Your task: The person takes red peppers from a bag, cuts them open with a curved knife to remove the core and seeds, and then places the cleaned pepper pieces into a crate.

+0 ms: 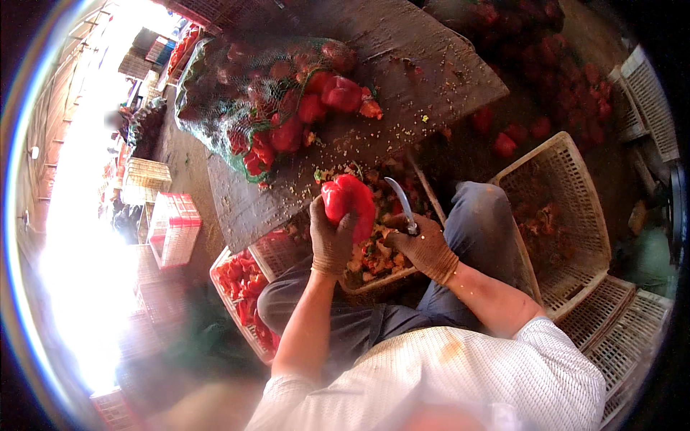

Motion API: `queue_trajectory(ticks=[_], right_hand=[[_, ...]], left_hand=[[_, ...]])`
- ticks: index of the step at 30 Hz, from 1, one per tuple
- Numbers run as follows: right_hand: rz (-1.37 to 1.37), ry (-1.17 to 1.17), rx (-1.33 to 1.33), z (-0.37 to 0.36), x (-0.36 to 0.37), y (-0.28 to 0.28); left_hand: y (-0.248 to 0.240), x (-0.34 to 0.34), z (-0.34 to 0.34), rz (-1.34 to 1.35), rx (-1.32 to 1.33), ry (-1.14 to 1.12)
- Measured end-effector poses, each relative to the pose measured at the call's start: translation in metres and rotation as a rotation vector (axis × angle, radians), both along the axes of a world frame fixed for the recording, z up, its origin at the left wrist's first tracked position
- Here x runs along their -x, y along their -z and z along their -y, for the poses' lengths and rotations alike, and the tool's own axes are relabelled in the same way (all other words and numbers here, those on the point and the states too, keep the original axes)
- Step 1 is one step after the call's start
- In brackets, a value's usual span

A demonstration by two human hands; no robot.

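My left hand [329,241], in a brown work glove, is closed around a red bell pepper [357,205] at the near edge of the table. In my gloved right hand [425,248] is a knife with a curved blade [401,197]; its tip points up and to the left, apart from the pepper. Below both hands a crate [384,286] holds pepper trimmings and cores. On the table [424,79] lies a green mesh sack [215,93], with whole red peppers [313,108] spilling from its mouth.
By my left knee stands a crate of cut red peppers [244,284]. A large plastic crate [600,215] with scraps inside is at my right. Many red peppers [553,86] lie on the floor at the far right. Stacked crates [175,226] stand at the left, and seeds litter the tabletop.
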State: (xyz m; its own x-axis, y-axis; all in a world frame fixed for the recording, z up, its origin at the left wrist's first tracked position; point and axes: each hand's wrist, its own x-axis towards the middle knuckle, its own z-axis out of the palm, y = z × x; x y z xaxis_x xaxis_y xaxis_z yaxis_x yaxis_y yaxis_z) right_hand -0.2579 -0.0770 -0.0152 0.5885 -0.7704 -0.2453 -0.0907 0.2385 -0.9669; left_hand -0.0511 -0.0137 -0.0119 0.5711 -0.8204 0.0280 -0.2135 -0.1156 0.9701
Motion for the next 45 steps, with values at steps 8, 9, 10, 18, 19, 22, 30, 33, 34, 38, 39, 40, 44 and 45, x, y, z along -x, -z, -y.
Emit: queue_trajectory(ticks=[8,9,10,18,19,22,30,33,34,38,39,40,44,45], right_hand=[[0.185,-0.09,-0.084,-0.038,-0.009,-0.008],[0.163,-0.086,-0.003,-0.04,-0.01,-0.01],[0.141,-0.083,0.078,-0.043,-0.011,-0.012],[0.022,-0.18,0.331,-0.056,-0.028,-0.013],[-0.025,-0.252,0.401,-0.056,-0.033,-0.007],[-0.165,-0.394,0.482,-0.055,-0.053,-0.008],[-0.325,-0.44,0.845,-0.054,-0.074,-0.003],[-0.339,-0.482,0.817,-0.054,-0.085,0.004],[-0.38,-0.559,0.815,-0.054,-0.089,0.012],[-0.601,-0.712,0.645,-0.058,-0.096,0.029],[-0.59,-0.619,0.484,-0.065,-0.095,0.02],[-0.585,-0.52,0.328,-0.067,-0.092,0.011],[-0.569,-0.609,0.409,-0.066,-0.074,-0.005],[-0.497,-0.5,0.34,-0.069,-0.069,0.008]], left_hand=[[-0.019,0.023,-0.051,0.559,-0.027,0.114],[-0.021,0.022,-0.057,0.65,-0.016,0.137],[-0.021,0.024,-0.062,0.717,-0.006,0.136],[-0.03,0.017,-0.078,0.908,0.074,0.104],[-0.032,0.016,-0.074,0.866,0.096,0.064],[-0.035,0.016,-0.062,0.66,0.157,-0.069],[-0.028,0.01,-0.052,0.611,0.117,-0.264],[-0.026,0.007,-0.043,0.451,0.073,-0.358],[-0.022,0.003,-0.04,0.441,0.108,-0.4],[-0.032,-0.009,-0.027,-0.085,0.186,-0.399],[-0.033,-0.014,-0.032,-0.139,0.175,-0.409],[-0.033,-0.019,-0.031,-0.2,0.17,-0.413],[0.014,-0.051,-0.038,-0.669,0.056,-0.51],[0.019,-0.053,-0.039,-0.836,0.016,-0.546]])
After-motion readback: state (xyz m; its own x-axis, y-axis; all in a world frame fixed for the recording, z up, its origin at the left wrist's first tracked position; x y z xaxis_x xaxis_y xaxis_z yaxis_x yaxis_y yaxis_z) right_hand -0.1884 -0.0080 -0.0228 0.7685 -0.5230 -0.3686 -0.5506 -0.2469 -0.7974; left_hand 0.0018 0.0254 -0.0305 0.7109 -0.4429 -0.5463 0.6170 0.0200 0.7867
